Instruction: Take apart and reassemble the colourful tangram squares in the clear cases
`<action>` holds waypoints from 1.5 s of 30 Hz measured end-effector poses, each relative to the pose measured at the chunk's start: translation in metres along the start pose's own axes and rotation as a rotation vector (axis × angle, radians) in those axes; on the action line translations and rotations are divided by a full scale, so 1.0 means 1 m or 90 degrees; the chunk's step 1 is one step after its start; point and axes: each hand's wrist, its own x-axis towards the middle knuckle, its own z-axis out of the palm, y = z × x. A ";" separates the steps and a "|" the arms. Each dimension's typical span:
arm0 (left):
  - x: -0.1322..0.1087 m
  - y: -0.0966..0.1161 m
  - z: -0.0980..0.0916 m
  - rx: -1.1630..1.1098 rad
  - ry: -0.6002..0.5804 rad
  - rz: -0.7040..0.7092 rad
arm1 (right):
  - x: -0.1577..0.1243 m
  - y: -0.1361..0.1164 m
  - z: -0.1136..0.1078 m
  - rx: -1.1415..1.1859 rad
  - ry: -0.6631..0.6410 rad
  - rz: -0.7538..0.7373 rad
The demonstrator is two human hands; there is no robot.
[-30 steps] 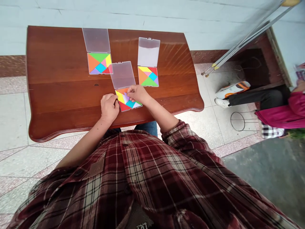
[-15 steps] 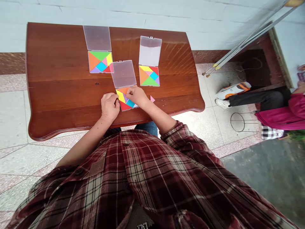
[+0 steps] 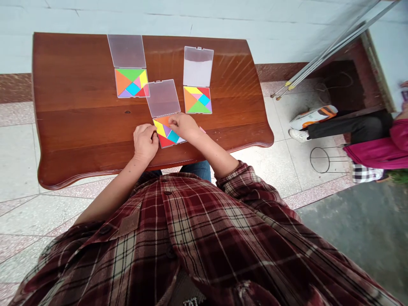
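Below my plaid flannel sleeve [image 3: 237,178], my left hand [image 3: 145,142] was at the left edge of the near tangram tray [image 3: 163,146], its fingers curled and pressed against the tray; I could not tell whether they gripped it. My right hand [image 3: 184,126] was bent over the same tray, with the thumb and fingertips drawn together in a pinch above the pattern; I could not tell whether the pinch held a piece. This tray lay near the front edge of the wooden table [image 3: 79,106], at about its middle. Yellow, orange, purple, blue and red tangram pieces [image 3: 164,131] showed inside it, while my right hand hid part of the pattern. A pink triangle [image 3: 202,129] lay outside the tray, just beside my right forearm and partly hidden by it, so this set was not fully in place. Beyond the tray, its clear open lid [image 3: 163,98] lay flat. Farther on, the left tray [image 3: 116,85] and right tray [image 3: 211,101] each showed a filled, multicoloured square, with their clear lids [image 3: 126,51] [image 3: 197,66] open behind them.
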 end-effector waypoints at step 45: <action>-0.001 -0.006 0.005 0.009 0.007 0.025 | -0.013 -0.003 -0.004 -0.101 -0.108 -0.026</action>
